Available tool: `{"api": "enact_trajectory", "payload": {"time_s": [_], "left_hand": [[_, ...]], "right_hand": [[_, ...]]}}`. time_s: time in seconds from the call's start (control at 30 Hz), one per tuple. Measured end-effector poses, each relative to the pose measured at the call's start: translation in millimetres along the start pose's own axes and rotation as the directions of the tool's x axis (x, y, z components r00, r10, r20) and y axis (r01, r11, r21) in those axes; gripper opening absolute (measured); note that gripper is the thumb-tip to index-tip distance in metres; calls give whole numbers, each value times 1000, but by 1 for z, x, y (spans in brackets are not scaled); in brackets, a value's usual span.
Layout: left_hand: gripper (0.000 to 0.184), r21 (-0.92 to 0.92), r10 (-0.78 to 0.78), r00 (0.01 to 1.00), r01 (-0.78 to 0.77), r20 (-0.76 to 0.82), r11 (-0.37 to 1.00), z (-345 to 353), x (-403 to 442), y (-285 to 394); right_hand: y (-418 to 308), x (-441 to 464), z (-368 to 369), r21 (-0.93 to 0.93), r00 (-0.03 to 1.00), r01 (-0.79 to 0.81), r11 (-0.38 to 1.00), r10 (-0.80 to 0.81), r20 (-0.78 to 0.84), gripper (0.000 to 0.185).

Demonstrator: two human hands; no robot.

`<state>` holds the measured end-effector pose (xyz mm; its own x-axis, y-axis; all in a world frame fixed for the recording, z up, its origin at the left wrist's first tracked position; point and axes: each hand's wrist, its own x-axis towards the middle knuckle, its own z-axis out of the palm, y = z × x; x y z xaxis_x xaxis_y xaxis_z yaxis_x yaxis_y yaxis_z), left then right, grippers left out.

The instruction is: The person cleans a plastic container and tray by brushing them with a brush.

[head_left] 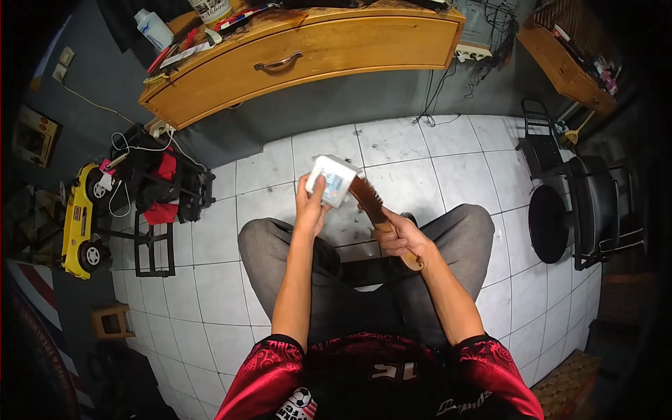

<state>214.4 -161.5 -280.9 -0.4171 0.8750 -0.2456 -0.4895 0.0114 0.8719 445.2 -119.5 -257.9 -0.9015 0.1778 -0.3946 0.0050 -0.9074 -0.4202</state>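
Note:
In my left hand (311,204) I hold up a white, box-shaped object (338,175) with rounded corners and a pale blue print, my thumb across its face. My right hand (404,236) is closed around the wooden handle of a long brush (371,203) with dark brown bristles. The brush's far end meets the right side of the white object in view; whether they touch I cannot tell. Both are above the tiled floor, between my bent knees.
Ahead stands a wooden desk with a drawer (301,59), a white bottle (154,28) and clutter on top. To the left are a yellow toy car (82,220) and a black frame with cables. A black chair (595,210) is at right; dark specks mark the tiled floor (462,175).

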Motion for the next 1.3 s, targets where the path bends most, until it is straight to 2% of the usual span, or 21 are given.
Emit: {"api": "enact_trajectory", "payload": {"time_s": [0.07,0.17,0.23,0.3,0.37,0.43,0.5,0.57,0.63,0.7,0.77,0.83,0.9,0.97,1.03,1.1,1.13,1.17,1.2,1.23,1.3], "left_hand": [[35,-77,33,989,-45,-146,996,-5,5,6],[45,-109,8,965,-38,-263,993,-24,8,2],[43,-194,-26,961,-29,-275,981,-21,4,3],[41,-362,-12,999,-4,-42,932,-15,2,5],[32,-352,0,1000,2,3,936,-4,-3,6],[27,40,7,981,-15,192,999,2,-9,1],[25,11,-21,984,20,177,1000,0,-6,-4],[27,-5,-48,994,49,97,999,-3,-1,-4],[31,-24,-43,997,45,62,999,-9,4,2],[34,-278,29,996,-51,-81,959,-16,8,5],[36,-270,50,991,-83,-127,959,-23,6,3],[39,-393,79,997,-82,-23,916,-21,4,3],[39,-396,87,994,-55,61,917,-13,1,0],[39,-256,23,977,32,210,966,-5,-6,-2],[40,-182,4,959,50,284,982,-4,-7,-8],[43,-176,-29,965,77,259,981,-7,-6,-7],[43,-175,-27,966,74,257,982,-8,-4,-6],[48,-276,6,988,38,155,960,-9,-1,-4],[53,-370,28,998,-9,48,929,-11,2,-2],[53,-369,31,998,-11,46,929,-16,6,-1],[71,-512,-78,996,40,-53,858,-28,9,1]], "right_hand": [[2,0,-3,74,999,15,997,-18,38,40],[-3,-11,3,163,978,129,978,-153,141,45],[-4,-9,2,139,966,141,980,-167,197,49],[-2,-5,5,-41,998,58,997,-59,-21,50],[-1,0,6,-76,999,50,996,-50,-3,49],[2,-1,11,-142,1000,-3,990,7,28,49],[1,-4,11,-148,1000,25,989,-25,-1,46],[-1,-7,8,35,998,23,999,-25,50,44],[-3,-10,10,-36,999,36,999,-35,42,43],[-1,-13,9,35,996,85,996,-85,7,43],[-1,-15,3,85,990,129,988,-133,49,43],[1,-12,-3,134,978,175,975,-188,89,44],[8,-5,-6,19,986,139,990,-140,87,43],[11,0,-9,3,991,112,994,-112,79,43],[13,4,-14,204,977,60,977,-99,190,43],[12,1,-22,310,977,98,946,-150,148,45],[6,0,-25,398,941,59,916,-184,284,45],[3,-2,-28,476,883,7,879,-229,410,45],[0,-8,-24,431,904,85,898,-252,346,47],[-3,-12,-19,430,903,83,899,-250,348,47],[-11,-23,-3,273,911,395,877,-413,11,49]]}}
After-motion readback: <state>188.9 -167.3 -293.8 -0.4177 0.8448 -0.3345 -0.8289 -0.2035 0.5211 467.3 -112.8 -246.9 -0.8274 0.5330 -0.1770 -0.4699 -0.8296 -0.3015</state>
